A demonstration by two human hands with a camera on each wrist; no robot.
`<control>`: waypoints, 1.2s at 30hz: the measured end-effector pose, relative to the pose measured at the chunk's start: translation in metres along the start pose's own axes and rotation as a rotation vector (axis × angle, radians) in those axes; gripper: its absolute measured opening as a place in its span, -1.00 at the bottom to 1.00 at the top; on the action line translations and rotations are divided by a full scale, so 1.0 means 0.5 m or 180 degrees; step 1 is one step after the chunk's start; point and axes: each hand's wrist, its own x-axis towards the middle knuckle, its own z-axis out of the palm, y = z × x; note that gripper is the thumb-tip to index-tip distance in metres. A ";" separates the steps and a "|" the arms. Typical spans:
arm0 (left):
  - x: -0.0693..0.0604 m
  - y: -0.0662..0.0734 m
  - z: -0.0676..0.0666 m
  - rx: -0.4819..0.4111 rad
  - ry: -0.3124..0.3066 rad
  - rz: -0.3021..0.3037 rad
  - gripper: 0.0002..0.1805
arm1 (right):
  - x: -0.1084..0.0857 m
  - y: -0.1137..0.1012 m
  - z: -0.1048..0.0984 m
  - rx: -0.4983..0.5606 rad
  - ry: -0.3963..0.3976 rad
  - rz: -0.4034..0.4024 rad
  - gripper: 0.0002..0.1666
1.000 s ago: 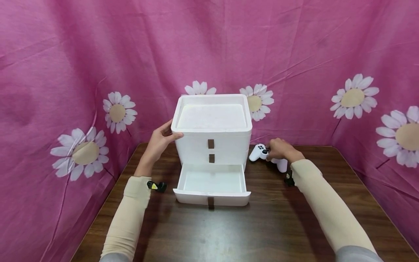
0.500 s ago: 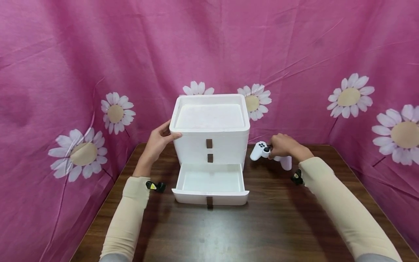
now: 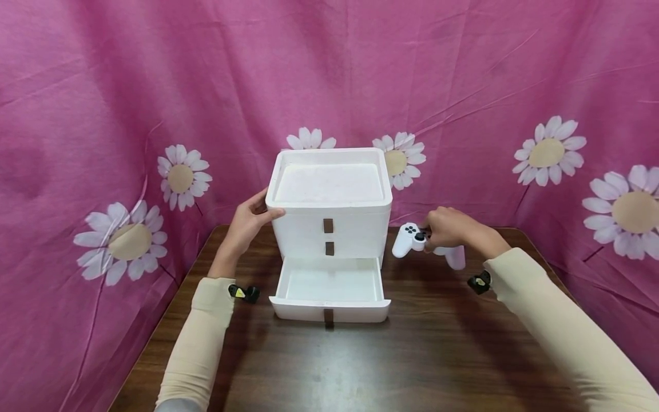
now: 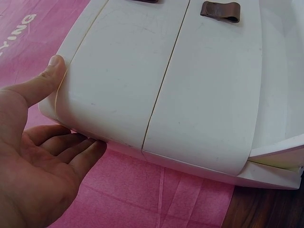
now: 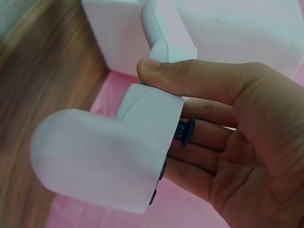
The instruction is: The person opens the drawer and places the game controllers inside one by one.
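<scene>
A white game controller (image 3: 407,240) with black buttons and sticks is pinched at its middle by my right hand (image 3: 447,226), right of the white drawer unit (image 3: 304,234). The right wrist view shows my thumb on one face of the controller (image 5: 95,161) and the fingers behind it. My left hand (image 3: 247,223) holds the unit's upper left corner. In the left wrist view its thumb (image 4: 45,83) lies on the front edge and its fingers against the side. The bottom drawer (image 3: 332,312) is pulled out and bare inside; the two drawers above are closed.
The unit stands on a dark wooden table (image 3: 329,372), with a shallow tray top (image 3: 332,183) rimmed all round. Pink cloth (image 3: 216,86) with large white daisies hangs behind and at both sides. Brown tabs (image 3: 328,225) mark the drawer fronts.
My right hand has shifted slightly right, and the controller it grips has moved and turned a little with it. The left hand keeps its place on the drawer unit.
</scene>
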 end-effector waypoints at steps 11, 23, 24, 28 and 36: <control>0.000 0.001 0.000 0.0005 0.0009 -0.0017 -0.12 | -0.020 -0.070 -0.046 -0.0036 -0.0029 -0.0304 -0.67; 0.000 0.000 -0.001 -0.0019 -0.0003 -0.0021 -0.12 | -0.016 -0.148 -0.076 0.0018 -0.0117 -0.0600 -0.70; 0.000 0.000 -0.001 -0.0023 -0.0003 -0.0023 -0.12 | -0.016 -0.152 -0.078 0.0024 -0.0123 -0.0617 -0.70; 0.000 -0.001 -0.002 -0.0026 -0.0006 -0.0018 -0.12 | -0.015 -0.168 -0.082 0.0053 -0.0124 -0.0717 -0.71; 0.001 0.000 -0.002 -0.0011 -0.0025 -0.0018 -0.12 | 0.001 -0.206 -0.092 0.0049 0.0016 -0.1002 -0.66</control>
